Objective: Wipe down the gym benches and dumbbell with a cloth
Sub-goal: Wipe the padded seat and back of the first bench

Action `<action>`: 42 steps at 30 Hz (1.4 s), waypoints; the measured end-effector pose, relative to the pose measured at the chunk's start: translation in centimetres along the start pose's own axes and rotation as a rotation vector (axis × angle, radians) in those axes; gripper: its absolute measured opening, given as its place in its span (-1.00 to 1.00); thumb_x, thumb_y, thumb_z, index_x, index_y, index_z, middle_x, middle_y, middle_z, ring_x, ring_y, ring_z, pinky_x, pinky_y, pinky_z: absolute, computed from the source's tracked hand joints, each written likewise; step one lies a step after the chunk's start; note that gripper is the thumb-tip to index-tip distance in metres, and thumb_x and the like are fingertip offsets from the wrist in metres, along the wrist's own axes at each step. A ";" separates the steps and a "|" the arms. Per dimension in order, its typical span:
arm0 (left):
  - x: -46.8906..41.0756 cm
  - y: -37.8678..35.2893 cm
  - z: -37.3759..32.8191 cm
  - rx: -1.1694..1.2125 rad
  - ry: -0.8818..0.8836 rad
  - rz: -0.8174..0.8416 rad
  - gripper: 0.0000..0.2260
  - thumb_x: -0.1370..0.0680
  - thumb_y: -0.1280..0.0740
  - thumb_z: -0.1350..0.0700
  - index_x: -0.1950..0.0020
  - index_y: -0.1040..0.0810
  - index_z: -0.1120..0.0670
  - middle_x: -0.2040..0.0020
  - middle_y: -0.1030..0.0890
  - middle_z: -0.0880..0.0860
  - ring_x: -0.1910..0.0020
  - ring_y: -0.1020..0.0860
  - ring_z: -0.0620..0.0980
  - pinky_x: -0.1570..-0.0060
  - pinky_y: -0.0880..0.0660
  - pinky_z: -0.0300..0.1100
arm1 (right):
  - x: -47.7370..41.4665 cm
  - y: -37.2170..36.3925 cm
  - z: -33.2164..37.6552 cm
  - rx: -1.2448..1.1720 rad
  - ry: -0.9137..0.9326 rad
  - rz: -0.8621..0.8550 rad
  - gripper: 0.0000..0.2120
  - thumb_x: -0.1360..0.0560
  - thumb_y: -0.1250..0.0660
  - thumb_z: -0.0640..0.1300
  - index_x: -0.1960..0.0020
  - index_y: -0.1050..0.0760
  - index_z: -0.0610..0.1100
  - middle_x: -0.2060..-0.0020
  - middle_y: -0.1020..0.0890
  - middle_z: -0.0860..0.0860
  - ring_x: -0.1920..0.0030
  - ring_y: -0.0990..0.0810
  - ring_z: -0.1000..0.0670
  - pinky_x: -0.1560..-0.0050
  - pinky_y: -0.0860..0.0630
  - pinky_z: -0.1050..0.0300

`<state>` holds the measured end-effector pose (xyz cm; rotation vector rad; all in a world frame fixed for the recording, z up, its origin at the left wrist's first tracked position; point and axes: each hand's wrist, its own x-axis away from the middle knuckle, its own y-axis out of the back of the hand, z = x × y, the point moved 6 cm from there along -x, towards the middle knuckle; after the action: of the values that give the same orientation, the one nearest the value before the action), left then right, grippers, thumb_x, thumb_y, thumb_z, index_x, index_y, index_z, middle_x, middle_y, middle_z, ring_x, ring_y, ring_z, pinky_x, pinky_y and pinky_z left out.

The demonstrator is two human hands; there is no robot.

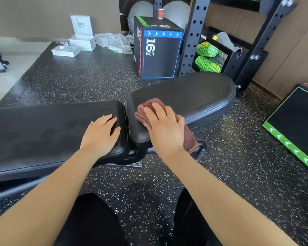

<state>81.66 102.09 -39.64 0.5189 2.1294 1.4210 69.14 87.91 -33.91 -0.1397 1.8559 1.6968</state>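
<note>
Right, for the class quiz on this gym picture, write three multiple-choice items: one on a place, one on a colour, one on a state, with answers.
1. Where is the cloth? A) on the floor B) on the shorter bench pad C) on the plyo box
2. What colour is it? A) green B) white C) reddish brown
3. How is the left hand? A) gripping a dumbbell B) flat on the longer bench pad C) pinching the cloth
Answers: 1 B, the right hand presses it there. 2 C, its folds show that. 3 B, straight fingers rest on the pad.
</note>
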 end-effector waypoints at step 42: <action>2.7 -0.8 -1.8 -0.137 -0.138 0.011 -0.55 -0.57 -0.10 -0.11 -0.42 -0.34 0.00 -0.45 -0.31 -0.02 -0.42 -0.26 0.01 -0.43 -0.14 0.03 | 3.5 0.4 -3.1 -0.192 -0.015 -0.318 -0.64 -0.47 -0.34 -0.07 -0.26 -0.50 0.02 -0.27 -0.53 0.01 -0.27 -0.48 -0.12 -0.10 -0.42 -0.14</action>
<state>78.39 102.02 -40.34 0.5587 1.9089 1.4808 64.97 86.21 -35.33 -0.4727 1.5596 1.6405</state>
